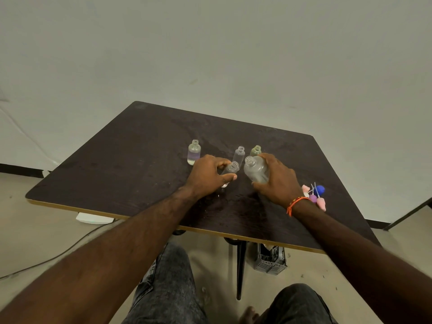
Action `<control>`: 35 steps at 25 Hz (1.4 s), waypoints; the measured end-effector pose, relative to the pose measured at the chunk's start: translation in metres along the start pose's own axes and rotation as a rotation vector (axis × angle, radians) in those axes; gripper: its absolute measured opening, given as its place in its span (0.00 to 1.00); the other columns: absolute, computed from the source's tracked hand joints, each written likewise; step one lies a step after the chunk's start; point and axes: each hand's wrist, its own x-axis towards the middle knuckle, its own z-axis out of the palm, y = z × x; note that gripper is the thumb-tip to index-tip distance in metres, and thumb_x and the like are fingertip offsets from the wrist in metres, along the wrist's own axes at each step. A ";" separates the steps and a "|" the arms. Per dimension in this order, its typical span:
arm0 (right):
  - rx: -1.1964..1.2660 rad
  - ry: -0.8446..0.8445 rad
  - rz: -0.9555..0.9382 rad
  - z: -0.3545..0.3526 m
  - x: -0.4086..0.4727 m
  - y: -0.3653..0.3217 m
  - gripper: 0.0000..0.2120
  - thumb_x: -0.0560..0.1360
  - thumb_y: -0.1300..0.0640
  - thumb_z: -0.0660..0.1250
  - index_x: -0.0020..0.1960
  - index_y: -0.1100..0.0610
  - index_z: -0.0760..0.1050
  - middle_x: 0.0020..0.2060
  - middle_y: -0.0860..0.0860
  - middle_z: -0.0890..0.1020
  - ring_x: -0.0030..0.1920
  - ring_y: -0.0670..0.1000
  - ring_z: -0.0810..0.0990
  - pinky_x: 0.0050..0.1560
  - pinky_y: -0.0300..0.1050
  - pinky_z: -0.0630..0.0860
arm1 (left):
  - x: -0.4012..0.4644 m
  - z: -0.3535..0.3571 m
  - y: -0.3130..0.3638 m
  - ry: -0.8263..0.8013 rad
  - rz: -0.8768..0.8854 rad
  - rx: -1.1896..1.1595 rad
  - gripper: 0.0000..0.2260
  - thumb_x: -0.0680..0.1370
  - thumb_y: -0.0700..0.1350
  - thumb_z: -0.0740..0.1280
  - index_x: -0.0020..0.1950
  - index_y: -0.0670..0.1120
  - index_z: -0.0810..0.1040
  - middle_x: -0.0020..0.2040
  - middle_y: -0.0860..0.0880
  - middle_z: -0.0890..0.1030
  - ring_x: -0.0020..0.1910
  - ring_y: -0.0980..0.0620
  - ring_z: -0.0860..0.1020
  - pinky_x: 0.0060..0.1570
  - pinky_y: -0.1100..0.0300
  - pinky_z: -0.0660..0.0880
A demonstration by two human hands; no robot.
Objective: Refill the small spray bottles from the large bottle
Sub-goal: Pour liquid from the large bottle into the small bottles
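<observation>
**Both hands on bottles at the dark desk**

At the middle of the dark desk (pixel 140 160), the left hand (pixel 205 175) grips a small clear bottle (pixel 230 170), uncapped and tilted toward 1 o'clock. The right hand (pixel 275 181) holds the large bottle (pixel 256 170), also uncapped, its mouth leaning toward 11 o'clock, just beside the small one. An orange band (pixel 295 204) circles the right wrist. Behind the hands, at 12 o'clock, stand two more open small bottles, one clear (pixel 239 155) and one greenish (pixel 255 151). A fourth bottle (pixel 194 152) stands apart at 10 o'clock. Pink, purple and blue spray caps (pixel 315 195) lie at 3 o'clock of the right hand.
</observation>
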 end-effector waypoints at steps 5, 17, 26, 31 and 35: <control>0.202 0.096 0.068 -0.002 -0.003 0.004 0.38 0.67 0.49 0.80 0.70 0.51 0.65 0.61 0.48 0.76 0.57 0.51 0.77 0.56 0.45 0.77 | 0.010 0.010 -0.013 0.098 -0.224 -0.041 0.17 0.75 0.51 0.79 0.61 0.46 0.83 0.55 0.52 0.87 0.54 0.56 0.84 0.57 0.54 0.81; 0.451 0.138 0.193 0.004 -0.005 0.030 0.37 0.68 0.52 0.80 0.71 0.50 0.65 0.64 0.47 0.76 0.60 0.49 0.75 0.61 0.48 0.76 | 0.052 0.031 -0.010 0.148 -0.460 0.179 0.19 0.80 0.52 0.72 0.69 0.48 0.75 0.59 0.43 0.82 0.57 0.43 0.81 0.60 0.48 0.78; 0.491 0.122 0.231 0.002 -0.004 0.034 0.38 0.69 0.51 0.80 0.72 0.51 0.64 0.68 0.51 0.75 0.64 0.53 0.76 0.64 0.53 0.77 | 0.049 0.032 0.013 0.205 -0.459 0.330 0.34 0.78 0.50 0.75 0.81 0.44 0.65 0.70 0.42 0.78 0.71 0.40 0.73 0.70 0.48 0.69; 0.499 0.123 0.234 0.002 -0.007 0.032 0.38 0.68 0.52 0.80 0.72 0.51 0.64 0.68 0.51 0.75 0.64 0.54 0.76 0.64 0.53 0.77 | 0.049 0.032 0.026 0.220 -0.159 0.480 0.28 0.78 0.53 0.72 0.77 0.49 0.70 0.81 0.47 0.66 0.78 0.43 0.62 0.74 0.42 0.64; 0.503 0.139 0.229 0.001 -0.008 0.031 0.37 0.68 0.52 0.80 0.71 0.50 0.65 0.66 0.50 0.76 0.63 0.52 0.76 0.62 0.49 0.76 | 0.064 0.037 0.024 0.064 -0.186 0.617 0.27 0.78 0.65 0.70 0.72 0.52 0.76 0.86 0.43 0.49 0.85 0.39 0.45 0.78 0.38 0.55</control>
